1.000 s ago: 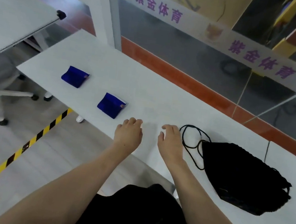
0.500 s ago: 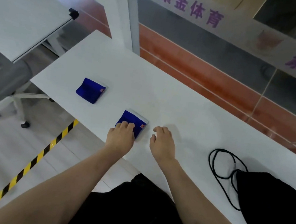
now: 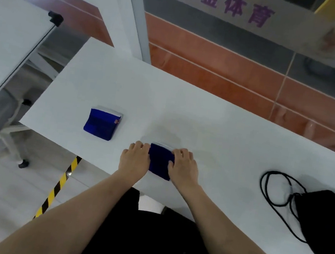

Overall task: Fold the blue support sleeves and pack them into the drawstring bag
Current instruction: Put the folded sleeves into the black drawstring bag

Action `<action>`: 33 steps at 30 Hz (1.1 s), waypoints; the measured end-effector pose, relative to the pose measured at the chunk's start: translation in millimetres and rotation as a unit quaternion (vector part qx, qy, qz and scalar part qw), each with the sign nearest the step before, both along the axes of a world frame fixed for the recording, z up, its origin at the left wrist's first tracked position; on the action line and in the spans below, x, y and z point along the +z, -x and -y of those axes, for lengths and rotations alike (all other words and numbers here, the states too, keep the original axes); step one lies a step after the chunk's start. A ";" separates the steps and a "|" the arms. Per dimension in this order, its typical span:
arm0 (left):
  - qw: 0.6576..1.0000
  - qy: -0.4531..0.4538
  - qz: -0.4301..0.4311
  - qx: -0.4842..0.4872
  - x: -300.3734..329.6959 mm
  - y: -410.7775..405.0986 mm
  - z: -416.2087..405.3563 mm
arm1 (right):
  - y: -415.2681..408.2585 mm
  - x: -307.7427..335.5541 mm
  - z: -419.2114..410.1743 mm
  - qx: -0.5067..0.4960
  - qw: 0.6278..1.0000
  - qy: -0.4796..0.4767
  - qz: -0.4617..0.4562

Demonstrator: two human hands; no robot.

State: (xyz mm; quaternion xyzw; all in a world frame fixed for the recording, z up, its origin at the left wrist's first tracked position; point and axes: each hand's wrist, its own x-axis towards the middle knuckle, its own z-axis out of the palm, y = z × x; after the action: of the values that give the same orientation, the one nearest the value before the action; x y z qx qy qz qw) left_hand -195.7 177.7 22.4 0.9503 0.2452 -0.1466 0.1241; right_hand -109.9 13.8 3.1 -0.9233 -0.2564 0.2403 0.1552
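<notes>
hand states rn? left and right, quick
Left hand: fingers on the left edge of the near sleeve; a grip cannot be told.
Right hand: on the sleeve's right edge, thumb against it; a grip cannot be told.

The black drawstring bag (image 3: 329, 227) lies near the right end of the table (image 3: 186, 112), and the right edge of the picture cuts part of it off. Near the table's front edge, the left hand (image 3: 134, 159) and the right hand (image 3: 182, 165) cover both sides of a blue sleeve (image 3: 160, 162), so only its middle shows. The fingertips look blurry. The small red tag on the other blue sleeve (image 3: 102, 123) is too tiny to read.
</notes>
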 end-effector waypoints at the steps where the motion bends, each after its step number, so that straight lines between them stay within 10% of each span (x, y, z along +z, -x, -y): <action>1: 1.000 0.003 -0.001 -0.014 -2.3 -0.5 -12.9 | 2.5 -1.4 -7.4 -0.006 1.000 0.009 -0.005; 15: 0.983 -0.054 -0.114 -0.130 -25.6 -1.2 -238.8 | 45.0 -11.7 -90.8 -0.147 0.980 0.130 -0.039; 33: 0.978 0.001 -0.157 -0.140 -23.1 -4.1 -237.9 | 86.4 2.6 -121.0 -0.355 0.921 0.145 -0.069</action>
State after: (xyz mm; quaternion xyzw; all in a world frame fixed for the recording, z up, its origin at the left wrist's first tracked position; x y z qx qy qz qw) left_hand -191.6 415.5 -0.7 0.9402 0.1257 -0.3102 0.0637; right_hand -196.3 134.8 5.8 -0.9473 0.1369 0.2670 0.1122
